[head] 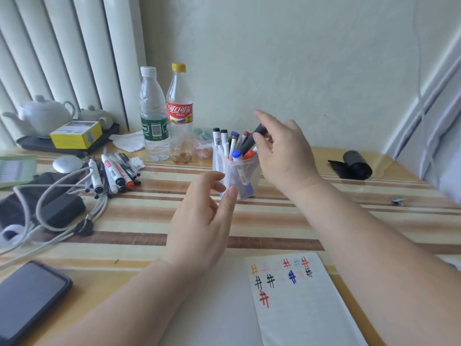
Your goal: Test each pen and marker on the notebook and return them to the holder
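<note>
A clear plastic holder [245,179] stands mid-table with several pens and markers upright in it. My right hand [284,151] is over its right rim, pinching a dark grey marker [252,139] whose lower end slants down among the others. My left hand [207,221] hovers just in front of the holder with fingers apart, holding nothing. A pile of loose pens and markers [114,173] lies to the left. The notebook [299,300] lies open at the front right, its page marked with coloured hash signs.
Two plastic bottles [166,113] stand behind the holder. White cables [57,213] and a black pouch sprawl at left, with a phone [30,298] near the front-left edge. A tea tray with teapots [45,116] sits at the back left. A black roll [354,164] lies right.
</note>
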A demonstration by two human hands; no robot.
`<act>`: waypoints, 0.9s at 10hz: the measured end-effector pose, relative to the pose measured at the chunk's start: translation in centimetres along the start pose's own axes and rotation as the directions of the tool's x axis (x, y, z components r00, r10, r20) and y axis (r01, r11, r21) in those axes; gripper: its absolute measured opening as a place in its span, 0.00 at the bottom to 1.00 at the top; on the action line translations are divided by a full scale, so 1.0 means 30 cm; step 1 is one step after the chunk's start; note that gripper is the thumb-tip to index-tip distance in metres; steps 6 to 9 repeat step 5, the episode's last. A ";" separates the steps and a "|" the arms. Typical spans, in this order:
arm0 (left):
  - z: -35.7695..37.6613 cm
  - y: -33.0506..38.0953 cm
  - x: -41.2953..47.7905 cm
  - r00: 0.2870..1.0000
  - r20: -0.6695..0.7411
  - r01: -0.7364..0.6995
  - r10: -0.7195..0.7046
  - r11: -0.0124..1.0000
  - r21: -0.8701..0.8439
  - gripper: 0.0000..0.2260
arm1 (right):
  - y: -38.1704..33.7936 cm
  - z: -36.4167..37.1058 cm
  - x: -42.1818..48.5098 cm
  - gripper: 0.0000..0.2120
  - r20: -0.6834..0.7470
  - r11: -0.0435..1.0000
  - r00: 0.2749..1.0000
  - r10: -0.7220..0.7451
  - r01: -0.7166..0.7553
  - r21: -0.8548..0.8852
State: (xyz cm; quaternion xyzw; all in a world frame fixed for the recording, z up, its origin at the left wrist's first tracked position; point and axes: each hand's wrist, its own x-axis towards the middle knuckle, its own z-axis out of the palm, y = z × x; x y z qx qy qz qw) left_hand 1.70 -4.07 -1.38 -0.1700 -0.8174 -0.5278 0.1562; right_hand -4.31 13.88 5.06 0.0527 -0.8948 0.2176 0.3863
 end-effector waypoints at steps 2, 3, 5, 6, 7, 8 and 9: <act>0.013 -0.009 0.004 1.000 0.012 0.026 -0.026 1.000 0.009 0.11 | 0.001 0.025 -0.017 0.13 -0.074 0.999 0.997 -0.026 0.028 0.030; 0.017 -0.008 0.005 0.999 0.017 0.043 -0.043 0.999 0.022 0.10 | 0.006 0.043 -0.023 0.11 -0.037 0.999 0.998 -0.053 0.053 0.012; 0.020 -0.002 0.007 0.996 0.019 0.082 -0.082 0.996 0.031 0.08 | 0.013 0.057 -0.038 0.15 0.020 0.994 0.995 -0.097 0.098 -0.047; 0.020 -0.002 0.007 0.996 0.019 0.082 -0.082 0.996 0.031 0.08 | 0.013 0.057 -0.038 0.15 0.020 0.994 0.995 -0.097 0.098 -0.047; 0.020 -0.002 0.007 0.996 0.019 0.082 -0.082 0.996 0.031 0.08 | 0.013 0.057 -0.038 0.15 0.020 0.994 0.995 -0.097 0.098 -0.047; 0.020 -0.002 0.007 0.996 0.019 0.082 -0.082 0.996 0.031 0.08 | 0.013 0.057 -0.038 0.15 0.020 0.994 0.995 -0.097 0.098 -0.047; 0.020 -0.002 0.007 0.996 0.019 0.082 -0.082 0.996 0.031 0.08 | 0.013 0.057 -0.038 0.15 0.020 0.994 0.995 -0.097 0.098 -0.047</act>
